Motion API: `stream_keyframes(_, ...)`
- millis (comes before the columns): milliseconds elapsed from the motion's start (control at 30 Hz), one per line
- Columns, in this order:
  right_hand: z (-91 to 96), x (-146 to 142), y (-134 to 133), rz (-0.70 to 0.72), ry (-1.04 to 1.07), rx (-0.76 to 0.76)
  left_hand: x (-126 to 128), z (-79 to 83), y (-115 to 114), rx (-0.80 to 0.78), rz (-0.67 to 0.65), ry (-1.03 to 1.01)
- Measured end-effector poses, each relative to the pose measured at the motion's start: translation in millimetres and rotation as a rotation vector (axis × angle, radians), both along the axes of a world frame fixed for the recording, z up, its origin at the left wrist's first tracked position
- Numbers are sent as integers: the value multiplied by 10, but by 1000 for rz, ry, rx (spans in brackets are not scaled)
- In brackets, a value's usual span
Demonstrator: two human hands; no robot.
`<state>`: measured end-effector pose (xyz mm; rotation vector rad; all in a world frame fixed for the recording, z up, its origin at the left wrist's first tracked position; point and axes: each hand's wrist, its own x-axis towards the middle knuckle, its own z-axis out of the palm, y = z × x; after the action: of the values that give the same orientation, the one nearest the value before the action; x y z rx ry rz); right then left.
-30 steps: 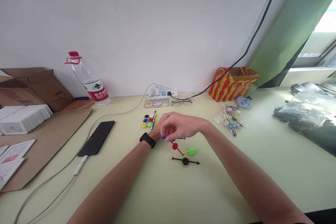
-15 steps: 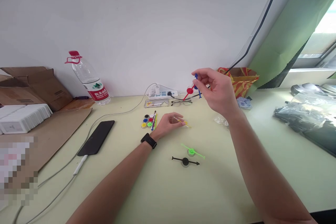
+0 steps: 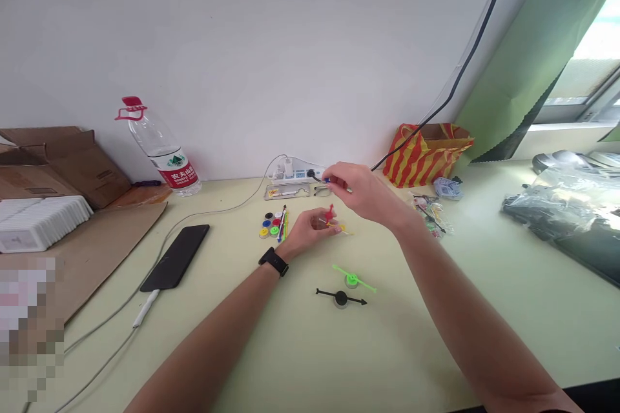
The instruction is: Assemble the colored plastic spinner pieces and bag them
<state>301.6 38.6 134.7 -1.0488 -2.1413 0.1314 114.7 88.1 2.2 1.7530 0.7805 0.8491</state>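
Note:
My left hand (image 3: 310, 230) rests low over the table, its fingers curled around a few arrow spinners. The red spinner (image 3: 330, 213) stands up at its fingertips, and the yellow spinner (image 3: 343, 228) pokes out beyond them. Above and to the right, my right hand (image 3: 356, 188) pinches a blue spinner (image 3: 327, 180), mostly hidden by the fingers. On the table nearer to me lie a green spinner (image 3: 352, 280) and a black spinner (image 3: 341, 298), each on a clear round base. Left of my left hand are several coloured discs (image 3: 275, 231) beside a bunch of loose arrows (image 3: 283, 224).
A power strip (image 3: 298, 171), a clear case (image 3: 287, 191) and a water bottle (image 3: 167, 151) line the wall. A phone (image 3: 177, 257) with a cable lies left. Right are a striped bag (image 3: 416, 158), a small plastic bag of parts (image 3: 433, 216) and plastic-wrapped items (image 3: 557, 213).
My right hand has moved left and down, towards my left hand. The red spinner has passed from my right hand to my left, while the blue one stays in my right.

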Motion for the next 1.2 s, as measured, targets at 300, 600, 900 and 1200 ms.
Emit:
stream_keyframes(300,7,133,60,-10,102,-101,-25,-21,19,-13,22,55)
stream_keyframes(600,-38,106,59,-1,-23,-113,-23,-44,32,-13,-10,36)
stream_keyframes(900,100,94,1,-13,437,152,-23,-72,42,0,-5,20)
stream_keyframes(1200,-69,118,108,-49,-66,-47,-6,-47,12,-2,-31,2)
